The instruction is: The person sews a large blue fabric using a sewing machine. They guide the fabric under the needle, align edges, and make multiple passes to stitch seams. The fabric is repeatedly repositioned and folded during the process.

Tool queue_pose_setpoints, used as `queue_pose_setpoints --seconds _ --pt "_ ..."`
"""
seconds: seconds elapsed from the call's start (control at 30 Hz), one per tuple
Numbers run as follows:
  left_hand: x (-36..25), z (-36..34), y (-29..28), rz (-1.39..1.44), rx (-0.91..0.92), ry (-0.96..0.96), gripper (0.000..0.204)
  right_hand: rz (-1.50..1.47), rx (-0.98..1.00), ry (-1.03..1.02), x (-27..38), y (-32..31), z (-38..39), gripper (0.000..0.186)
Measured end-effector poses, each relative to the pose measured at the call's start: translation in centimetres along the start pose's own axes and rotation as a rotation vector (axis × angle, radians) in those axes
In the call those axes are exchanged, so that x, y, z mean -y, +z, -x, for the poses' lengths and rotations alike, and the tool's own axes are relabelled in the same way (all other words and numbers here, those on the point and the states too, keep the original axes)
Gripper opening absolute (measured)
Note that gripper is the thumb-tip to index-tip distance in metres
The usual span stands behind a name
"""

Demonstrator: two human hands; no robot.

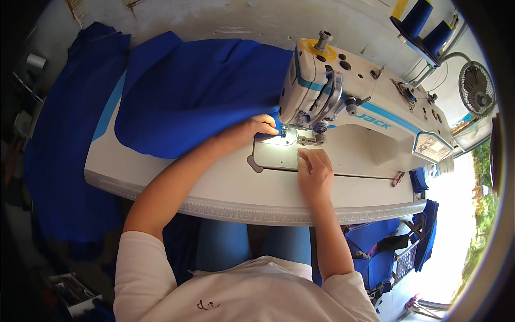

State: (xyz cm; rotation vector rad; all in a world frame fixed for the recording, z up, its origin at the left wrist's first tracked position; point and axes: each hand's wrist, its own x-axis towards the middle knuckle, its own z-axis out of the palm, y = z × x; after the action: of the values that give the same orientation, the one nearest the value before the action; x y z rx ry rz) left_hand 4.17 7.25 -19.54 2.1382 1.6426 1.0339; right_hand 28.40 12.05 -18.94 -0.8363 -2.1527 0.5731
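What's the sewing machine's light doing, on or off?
On: a bright white glow falls on the plate under the sewing machine, near the left hand. The bulb itself isn't visible.

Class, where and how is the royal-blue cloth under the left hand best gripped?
Probably pinch the royal-blue cloth at its rounded near-left corner, coming from the person's side: that edge lies on the white tabletop, facing the person, while its near-right corner sits under the left hand.

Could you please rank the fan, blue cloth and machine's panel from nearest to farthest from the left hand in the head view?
From the left hand:
1. Blue cloth, touching it.
2. Panel, to the right.
3. Fan, far right, beyond the panel.
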Motion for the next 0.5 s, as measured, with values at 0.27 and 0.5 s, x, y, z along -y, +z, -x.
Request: queue_pose_setpoints --seconds 0.27,0.5 --pt "0.9 -0.1 0.0 -0.055 -0.034 0.062 0.023 0.040 -0.088 0.189 -2.4 -5.9 1.7 0.016" --pt "-1.2 -0.1 1.9 0.265 -0.070 -0.378 0.016 0.144 -0.064 0.172 -2.8 -5.8 1.5 0.015"
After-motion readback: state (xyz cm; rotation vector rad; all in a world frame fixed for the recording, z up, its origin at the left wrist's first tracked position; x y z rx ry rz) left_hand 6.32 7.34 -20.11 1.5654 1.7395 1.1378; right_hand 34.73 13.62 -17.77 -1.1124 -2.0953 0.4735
